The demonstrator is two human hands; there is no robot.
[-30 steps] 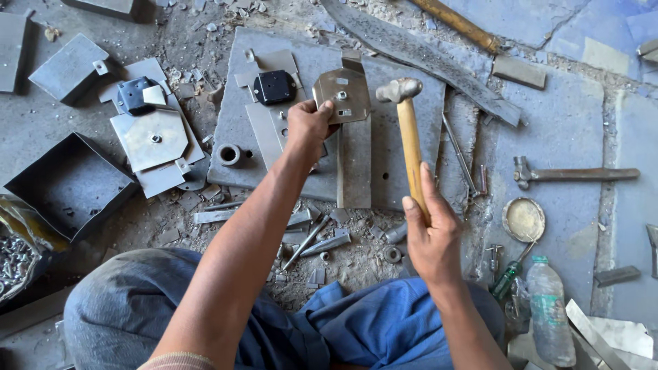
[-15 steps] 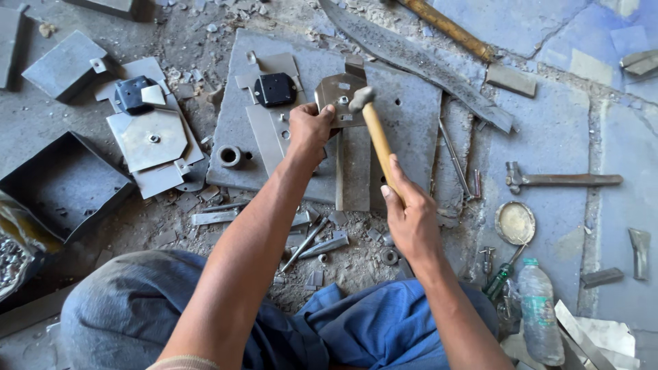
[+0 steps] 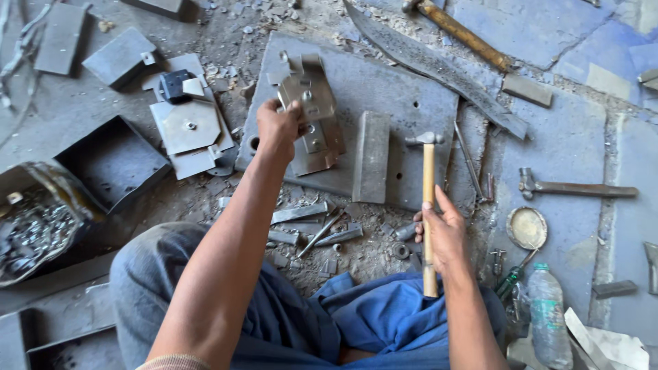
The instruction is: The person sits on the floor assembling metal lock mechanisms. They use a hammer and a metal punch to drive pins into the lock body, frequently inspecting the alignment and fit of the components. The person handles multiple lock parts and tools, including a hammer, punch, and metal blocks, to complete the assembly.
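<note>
Hinged metal plate pinched, seemingly, in left hand fingers, lifted.

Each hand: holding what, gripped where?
Left hand grips a bent metal bracket by its left edge. Right hand holds the hammer low on its wooden handle.

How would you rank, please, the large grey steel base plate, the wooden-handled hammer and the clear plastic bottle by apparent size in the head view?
Largest to smallest:
1. Large grey steel base plate, by far the widest.
2. Wooden-handled hammer, held in the right hand.
3. Clear plastic bottle, partly cut off at the frame edge, so its rank below the hammer is less sure.
</note>
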